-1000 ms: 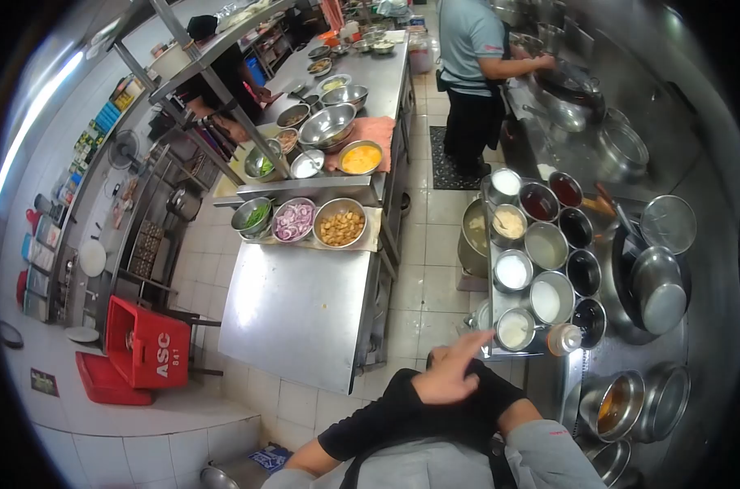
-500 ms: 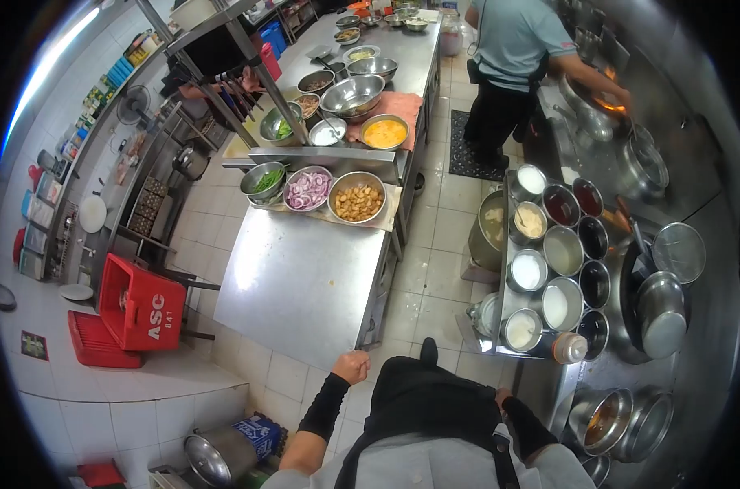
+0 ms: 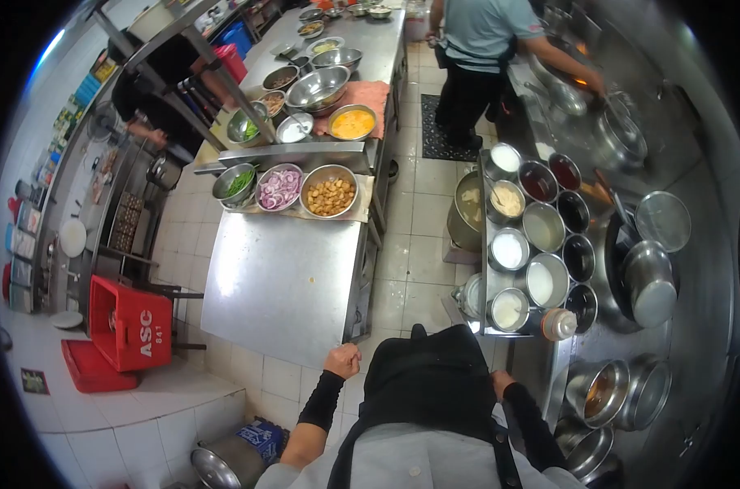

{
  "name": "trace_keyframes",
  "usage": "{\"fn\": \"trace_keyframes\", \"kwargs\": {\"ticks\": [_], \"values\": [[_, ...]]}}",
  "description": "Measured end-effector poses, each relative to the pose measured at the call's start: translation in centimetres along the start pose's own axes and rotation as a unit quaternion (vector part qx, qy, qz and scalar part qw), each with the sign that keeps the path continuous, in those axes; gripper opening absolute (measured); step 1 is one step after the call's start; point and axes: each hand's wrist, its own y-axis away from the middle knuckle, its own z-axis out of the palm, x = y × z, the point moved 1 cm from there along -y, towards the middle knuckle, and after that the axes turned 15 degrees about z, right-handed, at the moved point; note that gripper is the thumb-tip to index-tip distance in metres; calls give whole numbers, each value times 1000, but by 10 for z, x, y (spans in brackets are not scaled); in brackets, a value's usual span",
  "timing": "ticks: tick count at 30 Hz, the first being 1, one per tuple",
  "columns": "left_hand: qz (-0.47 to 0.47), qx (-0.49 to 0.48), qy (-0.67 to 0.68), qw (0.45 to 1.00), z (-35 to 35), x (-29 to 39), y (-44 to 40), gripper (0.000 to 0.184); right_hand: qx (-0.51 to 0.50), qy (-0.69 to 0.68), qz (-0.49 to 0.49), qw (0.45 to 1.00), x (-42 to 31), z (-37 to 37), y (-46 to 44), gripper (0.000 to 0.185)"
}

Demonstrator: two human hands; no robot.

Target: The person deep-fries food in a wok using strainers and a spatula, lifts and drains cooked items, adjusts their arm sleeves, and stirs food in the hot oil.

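Observation:
My left hand (image 3: 342, 360) is curled into a loose fist just off the near corner of the steel table (image 3: 280, 281); nothing shows in it. Beside my black apron (image 3: 423, 371) hangs my right hand (image 3: 501, 383), its fingers mostly hidden from view. On the far part of the table stand a bowl of green vegetable pieces (image 3: 236, 184), a bowl of sliced purple onions (image 3: 279, 187) and a bowl of browned cubes (image 3: 329, 194). Both hands are apart from these bowls.
Several sauce and powder pots (image 3: 541, 281) crowd a stand on my right, near metal pans (image 3: 598, 391). A co-worker (image 3: 484, 49) stands at the stove; another person (image 3: 154, 98) is at the back left. A red crate (image 3: 133, 322) sits on the left.
My view has shifted, so the table, bowls and pots sit further left and higher. The person at the back left shows more fully. My hands keep much the same pose.

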Motion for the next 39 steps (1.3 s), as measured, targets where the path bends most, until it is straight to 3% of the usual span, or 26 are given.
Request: {"fn": "trace_keyframes", "kwargs": {"ticks": [1, 4, 7, 8, 11, 14, 17, 20, 23, 26, 29, 32, 35, 39], "values": [[-3, -3, -2, 1000, 1, 1, 1, 12, -8, 40, -24, 999, -11, -20, 19, 27], [-4, -10, -14, 1000, 2, 2, 0, 12, -216, 85, 47, 972, -72, -102, 100, 26], [-7, -3, -13, 1000, 2, 2, 3, 12, -198, 179, -120, 956, -92, -127, 136, 26], [-8, 3, -9, 1000, 3, 1, 4, 12, -251, 177, -34, 951, -118, -153, 159, 23], [-17, 6, -21, 1000, 3, 2, 4, 12, -104, 135, -147, 974, -102, -149, 146, 26], [-25, 10, -19, 999, 4, 1, 6, 12, -25, -26, -196, 980, -117, -145, 142, 28], [-19, 1, -40, 999, 3, 2, 5, 11, 16, -6, -256, 967, -126, -148, 134, 30], [-25, 0, -42, 999, 4, 0, 8, 11, -3, -15, -274, 961, -133, -144, 125, 39], [-21, -6, -50, 999, 5, -2, 10, 11, -8, 12, -202, 979, -137, -145, 118, 57], [-18, -1, -55, 998, 6, -3, 11, 11, 75, 37, -190, 978, -150, -163, 137, 75], [-22, 4, -56, 998, 6, -2, 11, 10, -44, 96, -278, 955, -140, -161, 121, 84], [-20, 5, -56, 998, 6, -2, 10, 10, -155, 116, -257, 947, -140, -158, 112, 86], [-20, 0, -60, 998, 3, 2, 7, 10, -296, 10, -84, 951, -169, -188, 147, 87], [-16, -3, -63, 998, 5, -2, 8, 10, -224, 46, -145, 963, -159, -181, 132, 80]]}}
